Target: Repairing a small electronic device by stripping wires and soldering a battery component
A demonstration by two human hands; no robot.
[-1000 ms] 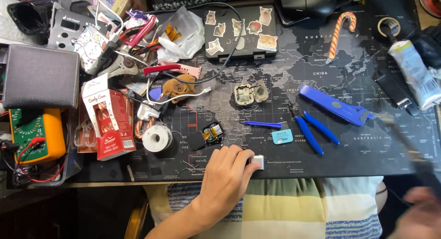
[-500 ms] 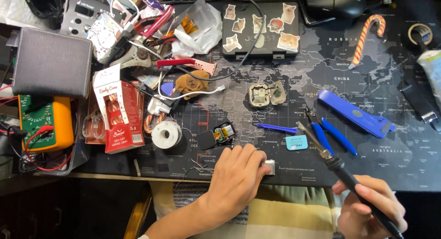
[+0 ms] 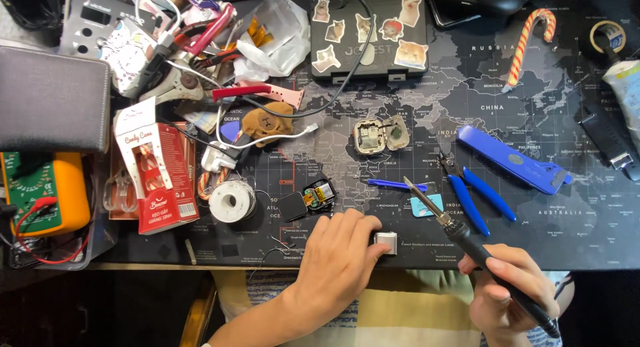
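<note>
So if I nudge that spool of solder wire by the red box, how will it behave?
The solder spool lies flat on its flange, so it would probably slide rather than roll. It looks compact and likely heavy for its size. A loose wire end might snag nearby cables.
</note>
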